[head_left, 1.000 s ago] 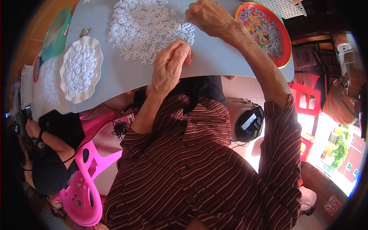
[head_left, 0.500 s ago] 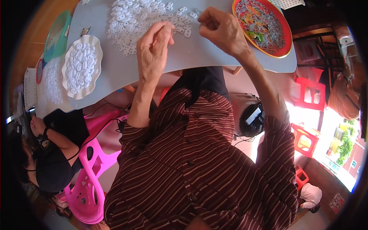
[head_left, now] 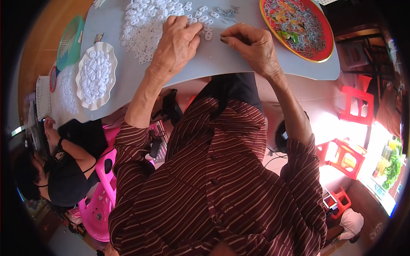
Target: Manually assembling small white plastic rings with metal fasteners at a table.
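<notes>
My left hand (head_left: 177,45) is over the edge of a heap of small white plastic two-holed pieces (head_left: 145,38) on the grey table (head_left: 132,79). Its fingers are curled, their tips beside a few loose white pieces (head_left: 208,34); whatever lies in them is hidden. To the right, my right hand (head_left: 254,47) hovers just above bare tabletop, thumb and forefinger drawn together. Anything between those tips is too small to make out. Beyond it lies a little pile of thin metal pins (head_left: 227,13).
At the right stands a red gold-rimmed tray (head_left: 329,52) full of metal pins. A wavy-edged white dish (head_left: 112,70) of white pieces sits left, near a green basket (head_left: 70,42). A person (head_left: 70,170) sits at lower left by a pink chair (head_left: 96,213). Red stools (head_left: 356,106) stand right.
My left hand has turned over and reached to the loose white pieces. My right hand has come down nearer to me, uncovering the pin pile. The whole view has shifted slightly.
</notes>
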Demonstrator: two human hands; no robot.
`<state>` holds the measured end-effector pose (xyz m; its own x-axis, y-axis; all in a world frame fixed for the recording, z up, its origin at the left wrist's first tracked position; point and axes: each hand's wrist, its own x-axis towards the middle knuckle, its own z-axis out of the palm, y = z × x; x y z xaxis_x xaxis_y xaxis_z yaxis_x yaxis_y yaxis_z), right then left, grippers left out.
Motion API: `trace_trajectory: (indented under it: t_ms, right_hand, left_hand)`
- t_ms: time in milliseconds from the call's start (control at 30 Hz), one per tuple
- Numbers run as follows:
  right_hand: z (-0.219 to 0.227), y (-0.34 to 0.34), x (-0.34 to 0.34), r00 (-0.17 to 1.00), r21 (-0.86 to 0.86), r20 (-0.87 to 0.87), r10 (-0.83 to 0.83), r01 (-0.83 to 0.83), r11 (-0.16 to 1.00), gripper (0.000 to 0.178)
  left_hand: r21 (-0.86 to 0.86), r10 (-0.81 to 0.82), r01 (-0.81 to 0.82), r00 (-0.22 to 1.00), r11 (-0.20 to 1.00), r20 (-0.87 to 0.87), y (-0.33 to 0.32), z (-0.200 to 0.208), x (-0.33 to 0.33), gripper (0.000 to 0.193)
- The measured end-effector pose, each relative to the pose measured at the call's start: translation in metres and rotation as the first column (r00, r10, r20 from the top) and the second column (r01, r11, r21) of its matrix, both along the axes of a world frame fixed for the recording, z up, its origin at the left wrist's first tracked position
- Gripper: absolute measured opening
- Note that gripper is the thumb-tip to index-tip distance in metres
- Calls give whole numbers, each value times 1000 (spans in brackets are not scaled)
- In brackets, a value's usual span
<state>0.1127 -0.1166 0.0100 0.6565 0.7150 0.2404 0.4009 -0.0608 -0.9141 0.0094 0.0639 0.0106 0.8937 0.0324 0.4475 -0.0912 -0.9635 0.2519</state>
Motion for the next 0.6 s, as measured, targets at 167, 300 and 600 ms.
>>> trace_trajectory:
  t_ms: [167,300,600]
  right_hand:
    - [-2,2,1,999,2,-41,9,-9,1000,12]
    - [2,2,0,998,-4,-55,13,-13,1000,13]
    - [-4,10,5,980,115,-198,-17,40,992,15]
  left_hand:
    - [-26,-41,42,997,999,67,6,-8,3,24]
    - [-37,-25,29,993,999,115,7,-8,5,19]
    - [-591,-9,67,995,804,101,-10,10,-2,9]
